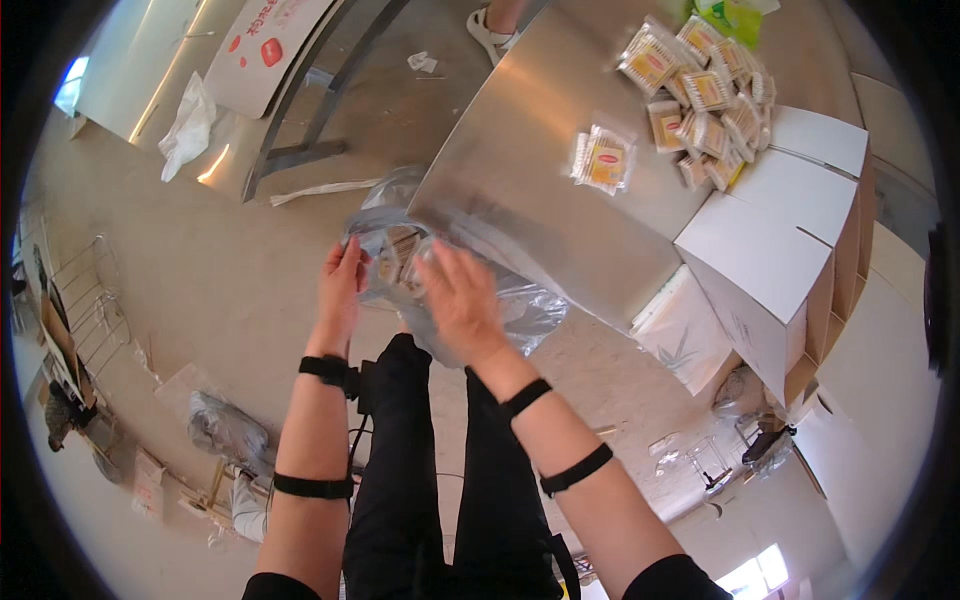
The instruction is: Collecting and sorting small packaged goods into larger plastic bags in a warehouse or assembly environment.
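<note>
A grey plastic bag [532, 308] hangs at the near edge of the metal table, its mouth spread apart. Inside lie several small clear packs [400, 252] of thin sticks, which look like cotton swabs. My left hand [345, 278] pinches the bag's left rim. Over the right side of the mouth is my right hand [462, 300], smeared by motion, its fingers stretched out beside the packs; I see nothing held in it. A small stack of yellow-labelled packs [606, 160] rests on the table, apart from a larger heap of packs [708, 95] farther right.
On the metal table [520, 150] stands an open white carton [770, 240], with a white packet [682, 328] near it. Another metal table with a printed box [262, 60] is at the far left. A person's foot [490, 35] shows beyond. Racks and bags line the floor's sides.
</note>
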`<state>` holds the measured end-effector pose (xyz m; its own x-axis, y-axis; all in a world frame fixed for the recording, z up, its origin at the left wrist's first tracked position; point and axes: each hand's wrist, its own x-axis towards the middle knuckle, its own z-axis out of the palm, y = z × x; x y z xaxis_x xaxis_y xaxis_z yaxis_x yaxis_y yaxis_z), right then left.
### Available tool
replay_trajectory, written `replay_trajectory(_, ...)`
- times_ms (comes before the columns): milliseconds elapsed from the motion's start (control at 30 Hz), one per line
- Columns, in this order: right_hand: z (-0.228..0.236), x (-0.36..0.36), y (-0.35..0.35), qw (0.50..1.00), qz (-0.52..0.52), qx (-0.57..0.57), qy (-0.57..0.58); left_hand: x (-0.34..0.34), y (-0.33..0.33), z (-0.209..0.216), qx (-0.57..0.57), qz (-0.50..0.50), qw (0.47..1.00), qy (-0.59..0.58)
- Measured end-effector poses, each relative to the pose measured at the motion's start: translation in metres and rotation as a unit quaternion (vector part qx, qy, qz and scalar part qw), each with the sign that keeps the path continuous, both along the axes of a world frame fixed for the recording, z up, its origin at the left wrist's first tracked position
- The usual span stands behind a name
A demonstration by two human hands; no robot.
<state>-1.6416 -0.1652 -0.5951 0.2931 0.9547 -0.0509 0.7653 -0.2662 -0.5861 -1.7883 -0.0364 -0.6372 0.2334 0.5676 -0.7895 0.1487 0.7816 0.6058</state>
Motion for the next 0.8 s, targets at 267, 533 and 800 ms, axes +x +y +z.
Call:
replay_trajectory(267,0.024,0.160,0.026,0.947,-0.242,0.090,-0.190,-0.011,0.013,0.018,0.024,0.022,0.999,-0.015)
replay_trajectory(533,-0.018,0.081,0.006,0.978,-0.196,0.029,-0.070,-0.020,0.012,0.028,0.045,-0.051,0.997,0.037)
replay_trajectory(800,0.010,-0.019,-0.029,0.985,-0.172,0.001,0.009,-0.004,0.001,0.022,0.060,-0.093,0.993,0.033)
